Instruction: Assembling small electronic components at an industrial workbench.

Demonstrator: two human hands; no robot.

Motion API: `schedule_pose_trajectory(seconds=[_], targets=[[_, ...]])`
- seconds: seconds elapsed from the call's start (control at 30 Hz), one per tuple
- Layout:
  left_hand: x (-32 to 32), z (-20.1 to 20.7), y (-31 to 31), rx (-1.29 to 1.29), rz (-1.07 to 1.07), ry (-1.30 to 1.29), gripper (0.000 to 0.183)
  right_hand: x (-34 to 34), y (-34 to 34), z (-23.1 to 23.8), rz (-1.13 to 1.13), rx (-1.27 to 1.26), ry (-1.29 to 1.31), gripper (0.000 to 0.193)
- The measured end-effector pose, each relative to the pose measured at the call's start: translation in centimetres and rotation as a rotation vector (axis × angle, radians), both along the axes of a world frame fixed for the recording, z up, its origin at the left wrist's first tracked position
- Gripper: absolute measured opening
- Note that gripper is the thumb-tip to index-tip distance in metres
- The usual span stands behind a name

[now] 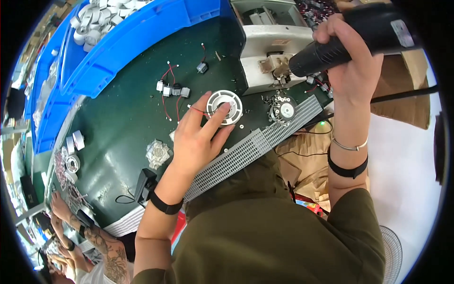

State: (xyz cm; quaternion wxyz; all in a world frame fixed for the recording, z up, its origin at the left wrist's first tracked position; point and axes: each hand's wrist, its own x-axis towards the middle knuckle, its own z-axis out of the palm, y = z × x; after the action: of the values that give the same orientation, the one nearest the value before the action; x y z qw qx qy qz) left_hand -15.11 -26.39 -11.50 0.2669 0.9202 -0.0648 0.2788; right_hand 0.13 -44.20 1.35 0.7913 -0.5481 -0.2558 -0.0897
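My left hand (196,137) grips a white round plastic housing (239,102) on the dark green table. The index finger reaches into its middle and the thumb presses its near edge; a thin red wire runs out beneath the fingers. In my right hand (352,61) is a black electric screwdriver (326,54), its fingers wrapped round the body. The screwdriver's nose points left, at the brass-coloured front part (279,67) of a white box-shaped machine (265,42). Whether the bit touches that part I cannot tell.
Small motors with red wires (172,89) lie left of the housing. A round dish of screws (283,110) sits right of it. Grey perforated strip (250,149) lines the near edge. Blue bins (142,40) stand far left; a co-worker's tattooed arm (101,241) is at lower left.
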Motion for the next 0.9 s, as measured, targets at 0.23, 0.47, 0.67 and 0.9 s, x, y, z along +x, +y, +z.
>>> schedule_pose_trajectory(seconds=[0.23, 0.47, 0.67, 0.9], targets=[[-0.2, -0.1, 0.0, -0.033, 0.020, -0.026, 0.043, -0.2, 0.7, -0.6, 0.026, 0.024, 0.089, 0.040], [-0.1, -0.7, 0.2, -0.012, 0.004, -0.020, 0.049, -0.3, 0.2, -1.5, -0.006, 0.013, 0.058, 0.038], [-0.1, -0.8, 0.3, -0.010, 0.008, -0.054, 0.044, 2.4, -3.5, -4.4, 0.430, -0.089, -0.231, 0.037], [0.3, -0.3, 0.2, 0.050, -0.017, -0.091, 0.043, 0.1, -2.1, 1.1, 0.809, -0.041, -0.146, 0.038]])
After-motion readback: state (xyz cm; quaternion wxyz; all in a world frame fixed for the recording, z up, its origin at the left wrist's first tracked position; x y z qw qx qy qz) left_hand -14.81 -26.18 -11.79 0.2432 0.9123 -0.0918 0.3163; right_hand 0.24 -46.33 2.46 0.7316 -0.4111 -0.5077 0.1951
